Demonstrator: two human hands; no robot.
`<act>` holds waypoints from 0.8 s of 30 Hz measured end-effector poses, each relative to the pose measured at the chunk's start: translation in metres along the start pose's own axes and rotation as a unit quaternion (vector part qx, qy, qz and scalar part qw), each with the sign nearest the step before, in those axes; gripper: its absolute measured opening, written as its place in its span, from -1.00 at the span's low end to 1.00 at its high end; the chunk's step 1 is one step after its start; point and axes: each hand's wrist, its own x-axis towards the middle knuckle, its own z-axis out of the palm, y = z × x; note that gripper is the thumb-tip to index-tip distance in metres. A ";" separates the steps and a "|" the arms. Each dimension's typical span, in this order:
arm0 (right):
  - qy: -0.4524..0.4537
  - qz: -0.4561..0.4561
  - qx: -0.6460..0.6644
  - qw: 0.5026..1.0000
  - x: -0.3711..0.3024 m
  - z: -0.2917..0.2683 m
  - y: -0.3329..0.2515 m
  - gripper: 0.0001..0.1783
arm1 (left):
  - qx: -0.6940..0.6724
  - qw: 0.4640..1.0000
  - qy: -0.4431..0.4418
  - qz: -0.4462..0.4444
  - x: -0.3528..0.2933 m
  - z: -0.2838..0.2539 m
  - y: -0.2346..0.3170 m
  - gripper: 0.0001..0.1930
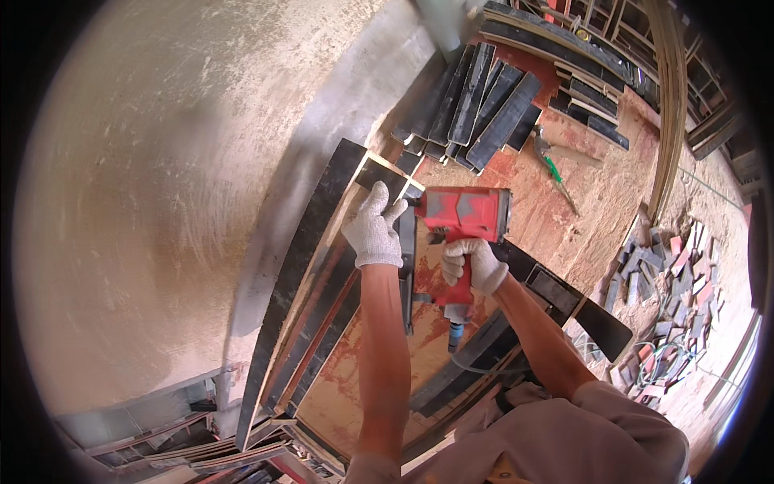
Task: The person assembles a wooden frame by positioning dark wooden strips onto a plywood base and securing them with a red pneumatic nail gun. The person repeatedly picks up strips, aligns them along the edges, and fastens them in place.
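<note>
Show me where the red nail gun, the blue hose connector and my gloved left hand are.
Red nail gun (461, 211): head view, on its red housing.
Blue hose connector (455, 334): head view, on its blue sleeve.
Gloved left hand (374, 233): head view, on the back of the glove.

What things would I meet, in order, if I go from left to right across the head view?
Long dark board, gloved left hand, red power tool, green-handled tool, heap of small blocks.
</note>
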 end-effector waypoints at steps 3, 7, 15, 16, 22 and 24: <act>-0.059 -0.028 0.024 0.998 0.035 0.000 0.000 -0.63 | 0.019 1.000 -0.018 0.007 0.007 -0.002 -0.002 -0.85; -0.138 -0.051 0.040 0.988 0.072 0.006 -0.002 -0.61 | 0.079 0.996 -0.034 0.020 -0.004 0.003 0.012 -0.89; -0.169 -0.031 0.089 0.981 0.081 0.008 -0.006 -0.68 | 0.559 0.701 -0.146 0.418 0.008 -0.031 0.082 -0.46; -0.173 -0.054 0.071 0.981 0.086 0.005 -0.003 -0.67 | 0.648 0.589 -0.129 0.466 -0.001 -0.007 0.101 -0.25; -0.185 -0.044 0.112 0.975 0.087 0.006 0.004 -0.62 | 0.703 0.494 -0.306 0.410 0.066 0.016 0.113 -0.08; -0.164 -0.048 0.085 0.982 0.087 0.006 0.005 -0.60 | 0.675 0.524 -0.338 0.394 0.073 0.015 0.109 -0.13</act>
